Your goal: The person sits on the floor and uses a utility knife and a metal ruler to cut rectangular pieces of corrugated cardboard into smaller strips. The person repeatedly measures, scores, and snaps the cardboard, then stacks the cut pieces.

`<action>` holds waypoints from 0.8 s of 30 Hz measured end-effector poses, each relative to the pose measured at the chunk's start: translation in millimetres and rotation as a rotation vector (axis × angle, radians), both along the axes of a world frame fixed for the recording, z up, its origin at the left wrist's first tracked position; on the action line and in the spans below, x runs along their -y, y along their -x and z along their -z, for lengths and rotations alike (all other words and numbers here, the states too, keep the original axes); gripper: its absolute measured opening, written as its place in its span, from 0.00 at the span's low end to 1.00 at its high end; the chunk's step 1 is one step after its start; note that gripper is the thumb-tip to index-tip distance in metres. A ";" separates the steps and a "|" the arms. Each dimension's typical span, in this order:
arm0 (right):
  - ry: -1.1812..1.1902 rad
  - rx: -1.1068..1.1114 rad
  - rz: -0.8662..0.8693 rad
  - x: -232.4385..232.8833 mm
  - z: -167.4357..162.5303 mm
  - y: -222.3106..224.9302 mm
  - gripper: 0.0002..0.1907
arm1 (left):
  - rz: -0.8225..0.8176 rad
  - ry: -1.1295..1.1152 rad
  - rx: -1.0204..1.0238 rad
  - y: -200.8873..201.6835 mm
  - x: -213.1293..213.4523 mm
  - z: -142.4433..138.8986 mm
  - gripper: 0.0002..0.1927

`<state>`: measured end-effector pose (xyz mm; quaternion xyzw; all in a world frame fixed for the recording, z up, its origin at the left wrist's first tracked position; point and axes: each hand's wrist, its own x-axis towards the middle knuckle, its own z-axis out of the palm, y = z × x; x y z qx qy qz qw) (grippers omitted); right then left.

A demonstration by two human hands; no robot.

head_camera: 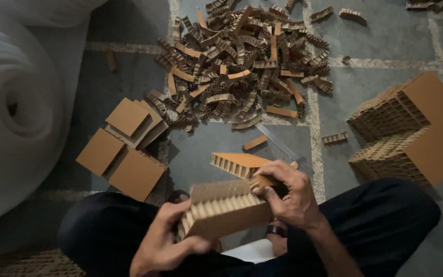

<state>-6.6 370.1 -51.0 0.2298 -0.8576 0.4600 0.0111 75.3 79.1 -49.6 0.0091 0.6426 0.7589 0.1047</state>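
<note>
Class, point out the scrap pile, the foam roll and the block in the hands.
Scrap pile [242,61], head view, pile's middle.
Foam roll [14,110], head view, coiled end.
Block [226,211], head view, its ribbed edge.

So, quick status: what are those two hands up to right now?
Left hand grips honeycomb cardboard block from below. Right hand pinches its top edge. Scrap strip pile lies ahead on floor; nothing blocking.

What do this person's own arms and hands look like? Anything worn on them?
Both hands are bare: the left hand and the right hand show no gloves, and I can make out no rings or watch in the dim light. The forearms are uncovered too, with no sleeves in view. Dark trousers cover the legs below.
</note>
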 end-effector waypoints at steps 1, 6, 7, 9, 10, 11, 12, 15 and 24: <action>0.071 0.087 0.063 4.2 0.3 -3.7 0.15 | -0.115 -0.081 0.008 -7.3 0.6 6.4 0.19; 0.481 0.405 0.147 32.4 0.2 -22.7 0.11 | -0.121 -0.110 0.161 -51.8 -75.5 63.5 0.20; 0.469 0.378 0.157 35.2 -0.6 -24.4 0.11 | -0.102 -0.076 0.172 -54.9 -90.0 78.0 0.20; 0.439 0.318 0.174 37.1 -2.0 -27.6 0.12 | -0.131 -0.070 0.222 -57.3 -101.9 103.9 0.20; 0.413 0.327 0.174 36.4 -1.9 -29.3 0.12 | -0.156 -0.075 0.246 -60.5 -104.4 113.5 0.20; 0.388 0.326 0.176 35.0 -0.9 -29.4 0.11 | -0.181 -0.078 0.262 -62.0 -104.1 122.2 0.20; 0.365 0.319 0.182 33.3 1.3 -28.9 0.10 | -0.202 -0.094 0.285 -64.6 -101.7 129.2 0.21; 0.415 0.461 0.225 32.1 13.5 -23.4 0.07 | -0.251 0.076 0.030 -71.7 -92.5 149.3 0.20; 1.055 0.642 0.303 28.5 15.0 10.3 0.16 | -0.418 -0.115 0.117 -70.7 -92.4 175.8 0.17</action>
